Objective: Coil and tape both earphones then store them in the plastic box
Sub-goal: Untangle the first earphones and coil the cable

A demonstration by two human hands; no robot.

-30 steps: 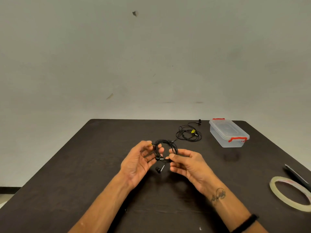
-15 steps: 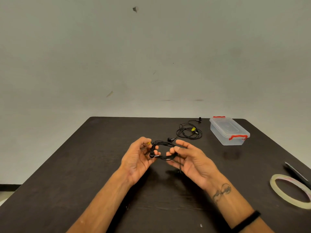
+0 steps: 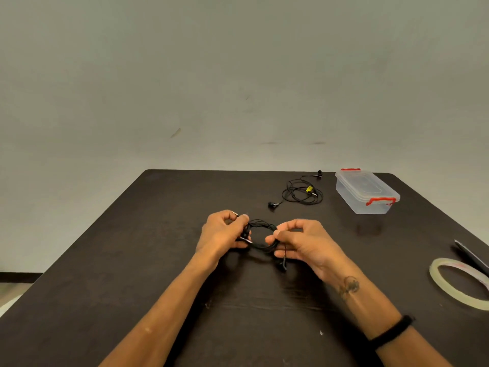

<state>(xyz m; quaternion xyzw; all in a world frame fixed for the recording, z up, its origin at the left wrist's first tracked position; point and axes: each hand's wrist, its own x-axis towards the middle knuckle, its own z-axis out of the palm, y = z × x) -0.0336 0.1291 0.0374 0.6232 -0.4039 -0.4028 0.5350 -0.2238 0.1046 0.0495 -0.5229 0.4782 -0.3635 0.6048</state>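
A black earphone coil [image 3: 260, 235] hangs between my two hands over the middle of the dark table [image 3: 132, 260]. My left hand [image 3: 221, 233] pinches its left side, with the gold plug sticking out above the fingers. My right hand [image 3: 304, 241] pinches the right side, and one earbud dangles below it. A second black earphone [image 3: 301, 193] lies loosely coiled farther back, one bud trailing left. The clear plastic box [image 3: 366, 192] with red clips stands shut at the back right.
A roll of clear tape [image 3: 461, 283] lies flat near the right edge. A thin dark object [image 3: 472, 254] lies just behind it, partly cut off by the frame. A plain wall rises behind the table.
Both hands turned palms-down and drew slightly apart, stretching the coil flatter between them. An earbud now hangs below my right hand. The view tilted down a little.
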